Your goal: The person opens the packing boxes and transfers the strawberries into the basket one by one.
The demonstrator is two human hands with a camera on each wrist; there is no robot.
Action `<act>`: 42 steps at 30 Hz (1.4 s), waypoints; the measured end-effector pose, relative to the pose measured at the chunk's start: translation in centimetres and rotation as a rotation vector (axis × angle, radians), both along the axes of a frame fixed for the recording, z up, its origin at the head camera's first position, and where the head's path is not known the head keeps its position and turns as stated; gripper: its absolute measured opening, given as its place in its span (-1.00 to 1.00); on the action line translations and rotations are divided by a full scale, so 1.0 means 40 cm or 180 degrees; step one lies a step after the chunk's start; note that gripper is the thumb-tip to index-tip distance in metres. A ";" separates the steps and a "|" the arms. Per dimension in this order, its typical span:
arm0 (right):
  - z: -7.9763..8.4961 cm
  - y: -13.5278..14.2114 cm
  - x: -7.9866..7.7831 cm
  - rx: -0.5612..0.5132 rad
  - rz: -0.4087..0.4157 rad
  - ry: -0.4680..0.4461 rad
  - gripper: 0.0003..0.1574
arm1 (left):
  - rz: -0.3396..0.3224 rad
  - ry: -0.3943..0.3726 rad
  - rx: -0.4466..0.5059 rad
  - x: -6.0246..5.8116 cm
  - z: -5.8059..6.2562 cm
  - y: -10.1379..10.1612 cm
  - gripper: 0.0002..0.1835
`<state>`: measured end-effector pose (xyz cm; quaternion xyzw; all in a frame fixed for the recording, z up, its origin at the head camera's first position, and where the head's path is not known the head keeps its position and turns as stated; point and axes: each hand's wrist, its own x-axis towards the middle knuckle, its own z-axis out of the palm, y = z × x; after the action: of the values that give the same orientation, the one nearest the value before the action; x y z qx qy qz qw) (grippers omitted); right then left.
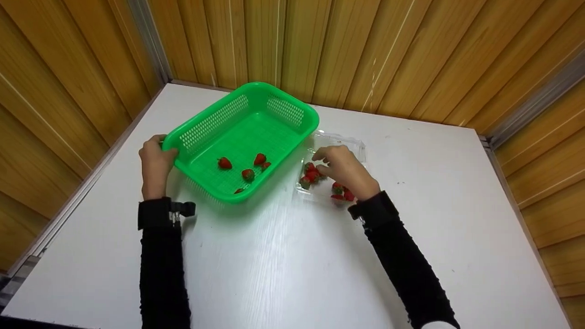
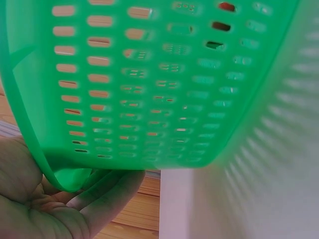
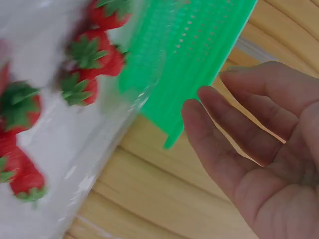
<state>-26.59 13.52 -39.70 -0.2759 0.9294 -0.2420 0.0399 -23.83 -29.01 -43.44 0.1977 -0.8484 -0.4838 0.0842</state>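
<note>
My left hand (image 1: 155, 165) grips the rim at the near left corner of a green perforated basket (image 1: 201, 121); in the left wrist view its fingers (image 2: 112, 199) curl under the rim. Several strawberries lie in the basket, one strawberry (image 1: 224, 163) toward its left side. To the right stands a clear plastic box (image 1: 315, 196) with more strawberries (image 3: 89, 52) in two clusters. Above this box hovers my right hand (image 1: 345, 169), its fingers loosely bent and apart. Nothing is between them in the right wrist view.
The white table (image 1: 274, 269) carries the basket and the box. Wood-plank walls (image 1: 347, 55) rise along the back and both sides. The basket's right edge lies close to the box.
</note>
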 end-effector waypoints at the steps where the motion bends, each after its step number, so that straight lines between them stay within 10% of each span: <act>1: -0.010 0.012 0.006 0.0001 -0.0040 -0.0040 -0.72 | 0.0009 0.0006 -0.0010 0.001 0.000 -0.002 -0.41; 16: -0.095 0.072 0.048 0.0031 -0.0619 -0.0541 -0.57 | 0.0027 0.0043 -0.0030 0.001 0.001 -0.005 -0.42; 42: -0.144 0.084 0.030 -0.0014 -0.0676 -0.0547 -0.70 | 0.0002 -0.0029 -0.0023 0.000 -0.003 -0.004 -0.41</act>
<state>-25.39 16.90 -45.45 -0.1542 0.9460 -0.2697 0.0930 -23.83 -29.15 -43.54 0.1999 -0.8505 -0.4798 0.0812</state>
